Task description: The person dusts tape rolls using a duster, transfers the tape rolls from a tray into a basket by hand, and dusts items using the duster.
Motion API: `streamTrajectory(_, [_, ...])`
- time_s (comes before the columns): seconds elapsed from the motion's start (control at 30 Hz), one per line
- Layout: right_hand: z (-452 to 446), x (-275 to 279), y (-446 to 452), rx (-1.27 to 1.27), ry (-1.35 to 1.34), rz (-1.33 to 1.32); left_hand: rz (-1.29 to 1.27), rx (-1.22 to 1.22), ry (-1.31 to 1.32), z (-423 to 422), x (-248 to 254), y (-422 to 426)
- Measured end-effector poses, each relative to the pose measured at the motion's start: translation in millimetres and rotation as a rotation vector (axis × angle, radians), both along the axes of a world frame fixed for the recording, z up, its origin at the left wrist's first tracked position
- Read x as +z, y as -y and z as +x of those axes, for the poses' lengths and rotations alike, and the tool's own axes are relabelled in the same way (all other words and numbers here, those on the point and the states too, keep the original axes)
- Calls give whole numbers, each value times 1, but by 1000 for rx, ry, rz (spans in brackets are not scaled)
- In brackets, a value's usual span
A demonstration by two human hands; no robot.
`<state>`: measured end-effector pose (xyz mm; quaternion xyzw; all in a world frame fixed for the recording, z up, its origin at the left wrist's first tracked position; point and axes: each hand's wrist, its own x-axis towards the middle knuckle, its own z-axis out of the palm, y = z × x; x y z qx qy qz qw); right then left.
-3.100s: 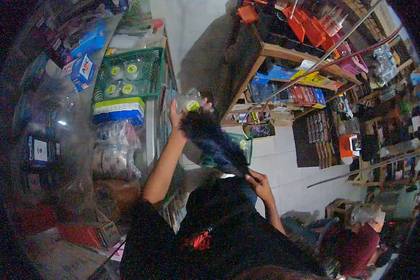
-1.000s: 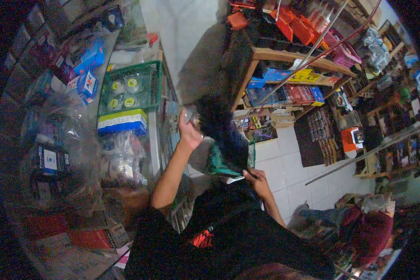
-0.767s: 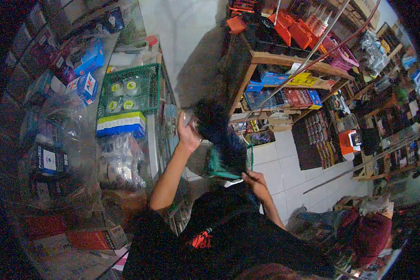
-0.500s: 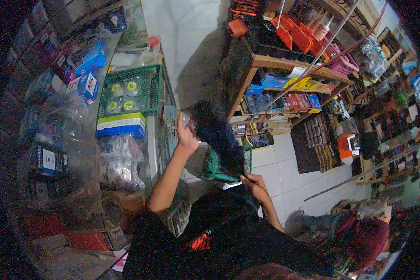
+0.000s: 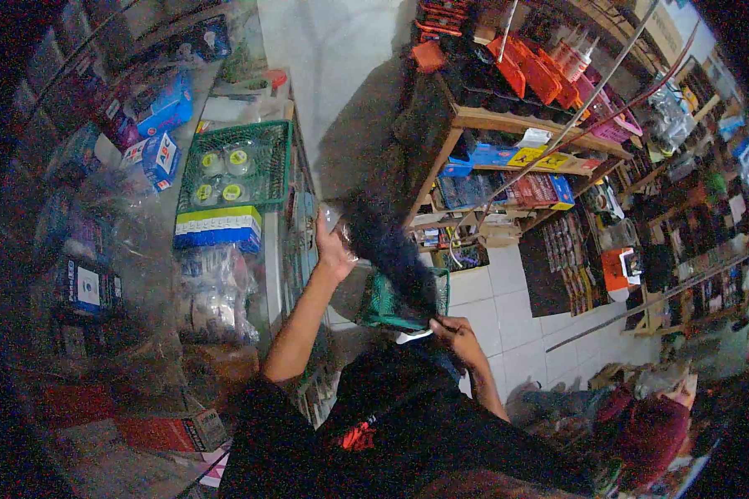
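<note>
Gripping the narrow end of a shaggy blue-black duster (image 5: 401,259), my right hand (image 5: 458,339) has its fingers curled in close around the thin handle, just in front of my black shirt (image 5: 424,407). The duster slants from there toward my left hand (image 5: 336,256), its soft pile thick and ragged at the edges. My left hand is curved, thumb raised, around a clear, glossy container (image 5: 333,218); the fluffy head covers much of it, so I cannot tell its full shape, and some of my left fingers are hidden too. Below the duster sits a green mesh basket (image 5: 379,304) of stiff plastic.

To my left, a green lattice tray (image 5: 278,158), rectangular, holds four clear, rounded tubs (image 5: 236,163) with round yellow labels. Just beside it stands a tight row of slim cartons (image 5: 218,228) in white, blue and yellow-green, and next to these lies a bundle in crinkled, shiny plastic film (image 5: 215,295). To my right, a wooden shelf (image 5: 528,125) bears flat-sided boxes; smooth pale floor tiles (image 5: 512,333) spread past my right hand.
</note>
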<state>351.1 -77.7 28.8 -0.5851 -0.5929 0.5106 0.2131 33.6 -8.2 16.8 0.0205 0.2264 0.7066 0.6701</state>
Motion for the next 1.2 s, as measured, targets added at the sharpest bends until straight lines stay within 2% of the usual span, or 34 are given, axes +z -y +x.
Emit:
streamTrajectory(0.07, [20, 12, -18, 382, -109, -236, 288, -218, 189, -10, -13, 2])
streamTrajectory(0.1, [27, 16, -24, 570, -165, -353, 306, -219, 162, -12, -14, 2])
streamTrajectory(0.17, [13, -6, -11, 276, -157, -40, 339, -224, 108, -14, -17, 1])
streamTrajectory(0.23, [10, -11, -7, 198, -137, 43, 104, -28, 16, -4, 1, -1])
streamTrajectory(0.27, [15, -8, -11, 272, -123, -29, -14, 75, -28, 0, 8, 0])
streamTrajectory(0.3, [19, -5, -17, 357, -132, -100, 231, -111, 123, -7, -12, -3])
streamTrajectory(0.4, [25, 25, -24, 613, -205, -325, 122, -91, 57, -7, -2, 3])
streamTrajectory(0.47, [24, 29, -22, 528, -228, -261, 346, -200, 228, -13, -25, -2])
streamTrajectory(0.53, [17, 32, -18, 425, -215, -250, 409, -195, 684, -18, -18, 0])
streamTrajectory(0.57, [15, 33, -18, 374, -210, -241, 313, -164, 403, -15, -16, 2])
streamTrajectory(0.6, [16, 36, -21, 457, -206, -247, 214, -131, 121, -12, -13, 2])
streamTrajectory(0.67, [21, 39, -23, 610, -207, -260, 225, -135, 77, -13, -13, 1])
streamTrajectory(0.7, [18, 36, -20, 478, -255, -238, 228, -142, 55, -11, -8, 2])
streamTrajectory(0.77, [4, 24, -16, 308, -277, -130, 54, 13, 74, -3, 2, -1])
streamTrajectory(0.8, [7, 26, -21, 360, -273, -132, -28, 97, 85, 0, 7, -3])
streamTrajectory(0.83, [10, 27, -26, 411, -270, -133, 297, -144, 216, -6, -4, -1])
streamTrajectory(0.87, [17, 28, -30, 461, -263, -175, 92, -4, 94, -6, -7, -3])
streamTrajectory(0.93, [26, 25, -29, 550, -254, -265, 208, -108, 51, -10, -4, -1])
streamTrajectory(1.0, [17, 11, -24, 414, -259, -129, 171, -24, 337, -5, 14, 4])
streamTrajectory(1.03, [12, 5, -23, 351, -257, -59, 549, -231, 286, -11, 11, -1])
streamTrajectory(1.07, [9, 2, -25, 291, -255, 13, 101, 1, 65, -3, 5, -3])
streamTrajectory(1.13, [10, 18, -24, 413, -207, -79, 302, -207, 141, -12, -5, 0])
streamTrajectory(1.17, [9, 23, -21, 421, -189, -126, 174, -124, 82, -10, -11, 1])
streamTrajectory(1.2, [8, 24, -17, 428, -172, -174, 214, -135, 113, -11, -17, -1])
